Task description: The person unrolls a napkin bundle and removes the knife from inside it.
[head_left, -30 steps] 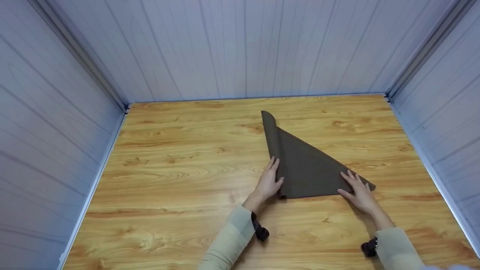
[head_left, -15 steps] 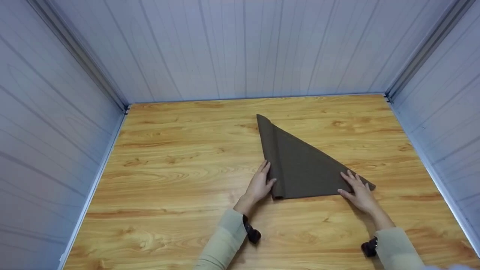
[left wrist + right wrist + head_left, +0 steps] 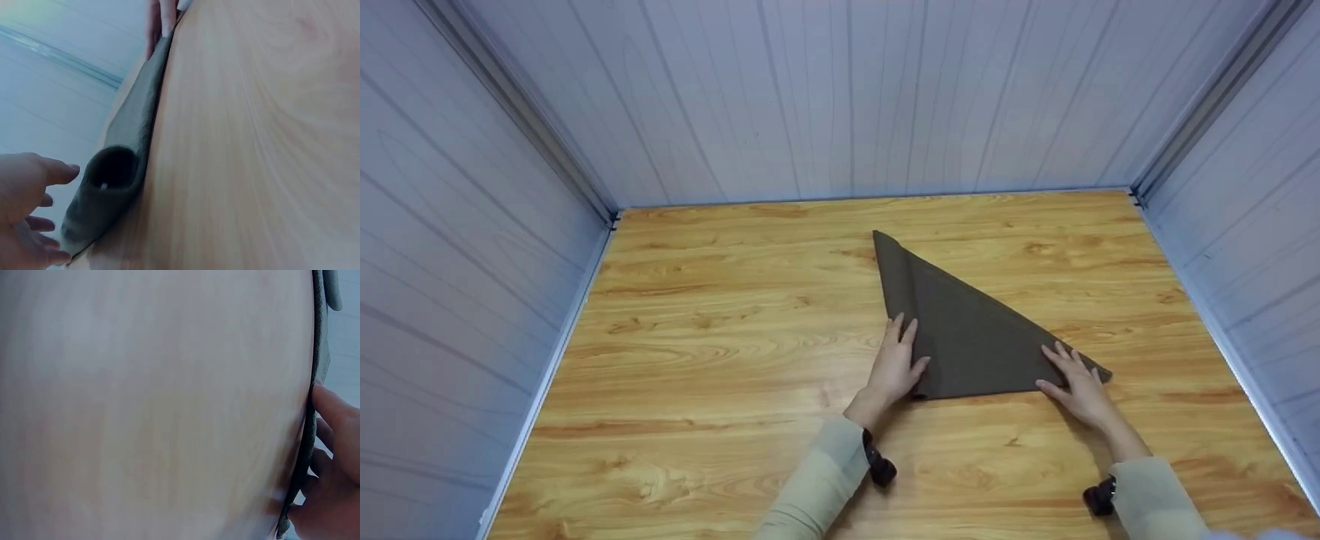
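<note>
From my seat I see the left sleeve (image 3: 817,480) come in from six o'clock, aiming the left hand (image 3: 891,367) at one o'clock. Its fingers lie extended, thumb standing apart toward two o'clock, clamped on nothing. Under and beside those fingers is the rolled side (image 3: 896,281) of a dark brown cloth (image 3: 982,337), whose tip points to twelve o'clock beyond the hand. My left wrist view shows the roll's near end as a hollow tube, just beside the thumb. Against half a second ago, this hand sits slightly further toward three o'clock; against a second ago, the tip has dropped a little toward eight o'clock.

The cloth lies at four o'clock of the head view's centre on the wood-grained surface (image 3: 697,360), roughly triangular between both hands.

Last, the right sleeve (image 3: 1155,499) comes from five o'clock, with the right hand (image 3: 1081,390) pointing at eleven. Its fingers are spread apart, resting on the cloth; the narrow corner sticks out at two o'clock from it. Hand and corner look just as they did a second ago.
</note>
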A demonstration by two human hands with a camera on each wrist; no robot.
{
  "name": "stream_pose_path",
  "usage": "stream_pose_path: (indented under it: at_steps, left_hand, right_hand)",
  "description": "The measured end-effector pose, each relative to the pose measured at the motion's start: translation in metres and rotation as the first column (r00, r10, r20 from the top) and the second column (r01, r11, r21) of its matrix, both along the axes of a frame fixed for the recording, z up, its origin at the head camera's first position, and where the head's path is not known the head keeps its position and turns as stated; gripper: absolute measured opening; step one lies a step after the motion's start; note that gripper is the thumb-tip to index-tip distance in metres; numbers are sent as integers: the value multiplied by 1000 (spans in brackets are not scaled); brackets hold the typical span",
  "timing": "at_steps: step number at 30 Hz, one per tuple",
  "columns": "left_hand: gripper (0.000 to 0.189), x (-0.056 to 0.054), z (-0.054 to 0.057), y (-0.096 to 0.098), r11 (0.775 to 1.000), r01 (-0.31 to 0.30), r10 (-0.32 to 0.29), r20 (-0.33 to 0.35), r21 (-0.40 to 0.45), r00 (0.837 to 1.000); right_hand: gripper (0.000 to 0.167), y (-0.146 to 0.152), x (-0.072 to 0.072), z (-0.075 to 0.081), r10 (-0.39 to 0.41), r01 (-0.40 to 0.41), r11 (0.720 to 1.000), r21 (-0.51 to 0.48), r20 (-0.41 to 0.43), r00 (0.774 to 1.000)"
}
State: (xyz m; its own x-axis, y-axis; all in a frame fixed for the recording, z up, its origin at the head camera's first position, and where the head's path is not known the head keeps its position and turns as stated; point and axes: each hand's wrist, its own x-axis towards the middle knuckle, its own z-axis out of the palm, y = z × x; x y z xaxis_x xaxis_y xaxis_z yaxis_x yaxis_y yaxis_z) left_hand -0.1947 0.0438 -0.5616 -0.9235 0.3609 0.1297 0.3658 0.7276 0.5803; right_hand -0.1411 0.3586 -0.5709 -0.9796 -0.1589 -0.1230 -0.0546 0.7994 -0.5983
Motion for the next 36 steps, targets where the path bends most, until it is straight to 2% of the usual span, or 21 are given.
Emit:
stream_pose_path:
  at_steps: [8,16,25,36]
  left_hand:
    - [76,-7,-7,18,994,-69,66,-30,-90,997]
    - [87,-11,-14,23,982,-106,104,-23,-154,994]
    - [82,-11,-13,16,990,-92,91,-14,-104,996]
    - [77,-8,-6,5,996,-87,88,53,-24,995]
  right_hand:
    - [66,1,1,0,3,-3,1000,-3,-7,1000]
    - [67,2,0,2,-3,3,1000,2,1,1000]
    - [66,1,0,1,-3,3,1000,3,-5,1000]
    - [66,0,1,-1,2,-2,1000,-10,-9,1000]
